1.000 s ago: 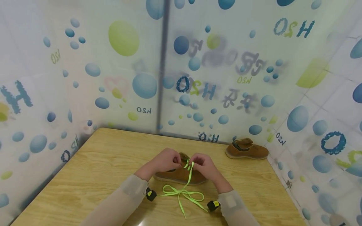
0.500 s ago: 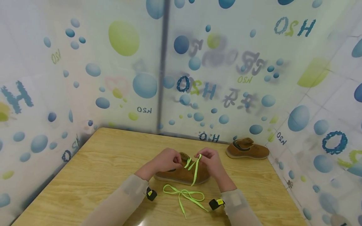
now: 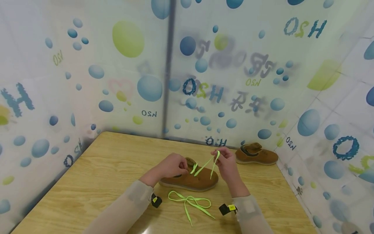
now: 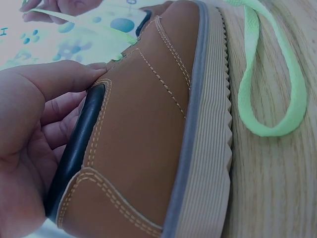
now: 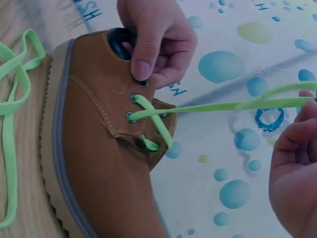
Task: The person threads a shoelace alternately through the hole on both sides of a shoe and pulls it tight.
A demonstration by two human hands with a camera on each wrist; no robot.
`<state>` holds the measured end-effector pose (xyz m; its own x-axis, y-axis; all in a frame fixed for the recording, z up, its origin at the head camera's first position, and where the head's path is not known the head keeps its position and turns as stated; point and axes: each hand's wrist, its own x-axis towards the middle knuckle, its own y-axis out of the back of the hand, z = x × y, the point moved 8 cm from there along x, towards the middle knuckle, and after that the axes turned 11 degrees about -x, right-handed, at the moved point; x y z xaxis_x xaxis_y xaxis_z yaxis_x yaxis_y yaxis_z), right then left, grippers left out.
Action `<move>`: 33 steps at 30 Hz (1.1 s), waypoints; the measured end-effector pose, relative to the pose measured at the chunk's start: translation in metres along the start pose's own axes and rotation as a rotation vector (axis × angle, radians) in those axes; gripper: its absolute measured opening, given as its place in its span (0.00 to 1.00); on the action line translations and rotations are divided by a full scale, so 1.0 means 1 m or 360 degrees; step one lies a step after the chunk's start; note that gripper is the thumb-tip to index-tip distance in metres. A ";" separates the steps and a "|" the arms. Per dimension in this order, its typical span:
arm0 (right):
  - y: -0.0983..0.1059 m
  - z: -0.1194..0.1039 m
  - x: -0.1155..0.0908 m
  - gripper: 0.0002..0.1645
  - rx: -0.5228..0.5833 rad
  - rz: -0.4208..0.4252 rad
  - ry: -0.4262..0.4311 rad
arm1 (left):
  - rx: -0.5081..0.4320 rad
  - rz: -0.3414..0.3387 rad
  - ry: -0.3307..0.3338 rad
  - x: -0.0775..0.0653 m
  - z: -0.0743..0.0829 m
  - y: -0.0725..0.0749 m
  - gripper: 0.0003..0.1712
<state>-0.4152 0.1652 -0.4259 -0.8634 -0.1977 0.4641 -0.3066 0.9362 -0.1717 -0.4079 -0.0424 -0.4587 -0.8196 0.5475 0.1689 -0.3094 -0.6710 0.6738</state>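
A brown leather shoe (image 3: pixel 203 183) with a pale sole stands on the table, toe to the right. My left hand (image 3: pixel 172 165) grips its collar, thumb on the outer edge by the top eyelet and fingers inside the opening, as the left wrist view shows. Bright green shoelace (image 5: pixel 223 106) threads some of the eyelets (image 5: pixel 131 117) and crosses the tongue (image 5: pixel 166 124). My right hand (image 3: pixel 228 164) pinches this lace, raised right of the shoe. The lace runs straight from an eyelet to the fingers, its short free end hanging below them.
Another green shoelace (image 3: pixel 198 204), looped in a bow-like bundle, lies on the wooden table (image 3: pixel 122 156) in front of the shoe. A second brown shoe (image 3: pixel 258 157), with no lace visible, stands at the back right near the bubble-patterned wall (image 3: pixel 248 107).
My right hand has moved right and up from the eyelets, drawing the lace out through the shoe; its hanging end has become shorter. My left hand has stayed on the collar.
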 end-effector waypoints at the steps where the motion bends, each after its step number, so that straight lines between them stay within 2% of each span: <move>1: 0.002 -0.003 0.001 0.19 0.0007 0.0035 0.0019 | -0.0002 0.0000 0.0001 0.000 0.000 0.000 0.06; 7: 0.008 -0.023 0.003 0.15 0.0095 0.0117 0.0120 | -0.0008 0.0001 -0.0006 0.000 0.000 0.001 0.06; 12: 0.023 -0.024 0.003 0.14 0.0143 0.0206 0.0068 | -0.0020 0.0002 -0.0005 -0.001 -0.001 0.000 0.06; 16: 0.033 -0.025 0.004 0.20 0.0163 0.0300 0.0028 | -0.0031 -0.0001 0.0006 0.000 -0.002 -0.001 0.06; 20: 0.042 -0.032 0.005 0.14 0.0204 0.0349 0.0065 | -0.0034 0.0001 0.0003 0.001 -0.001 0.000 0.05; 25: 0.054 -0.038 0.004 0.06 0.0177 0.0512 0.0110 | -0.0032 -0.0012 0.0003 0.000 0.001 0.000 0.05; 33: 0.070 -0.042 0.002 0.08 0.0104 0.0766 0.0110 | -0.0039 -0.0004 0.0005 0.001 -0.003 -0.001 0.06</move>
<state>-0.4214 0.2426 -0.4007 -0.8855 0.2749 0.3746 0.0943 0.8958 -0.4343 -0.4097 -0.0426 -0.4609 -0.8201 0.5479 0.1652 -0.3231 -0.6816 0.6566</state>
